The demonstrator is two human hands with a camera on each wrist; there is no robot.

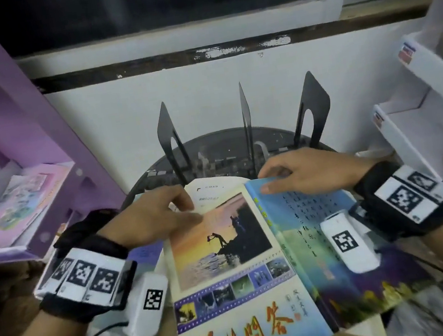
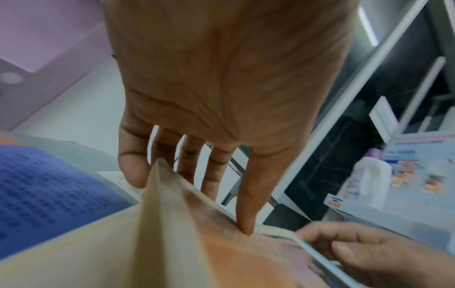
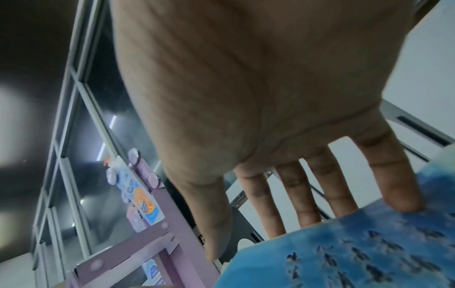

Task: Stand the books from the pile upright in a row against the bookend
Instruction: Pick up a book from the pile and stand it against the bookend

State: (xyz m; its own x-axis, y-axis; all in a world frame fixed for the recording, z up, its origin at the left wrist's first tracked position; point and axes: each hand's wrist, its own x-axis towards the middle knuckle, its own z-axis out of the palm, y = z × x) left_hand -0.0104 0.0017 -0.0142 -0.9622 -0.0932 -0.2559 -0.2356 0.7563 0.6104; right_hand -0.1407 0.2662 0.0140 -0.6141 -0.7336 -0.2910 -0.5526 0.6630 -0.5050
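Note:
A book point(image 1: 222, 254) lies open with its covers up, the sunset front cover on the left and the blue back cover point(image 3: 357, 253) on the right. My left hand point(image 1: 180, 209) pinches the far left corner of the front cover point(image 2: 221, 263), thumb point(image 2: 246, 214) on top and fingers behind the edge. My right hand point(image 1: 302, 175) holds the far edge of the blue cover, thumb on top and fingers over the edge. Three black bookends point(image 1: 313, 106) stand upright on the round dark table point(image 1: 219, 142) just beyond the hands. A blue book point(image 1: 146, 252) and a white one point(image 1: 212, 192) lie underneath.
A purple shelf unit point(image 1: 19, 127) with booklets stands close on the left. White display boxes point(image 1: 422, 107) stand at the right, one with a bottle point(image 2: 369, 181). A white wall and a dark window ledge point(image 1: 224, 48) rise behind the bookends.

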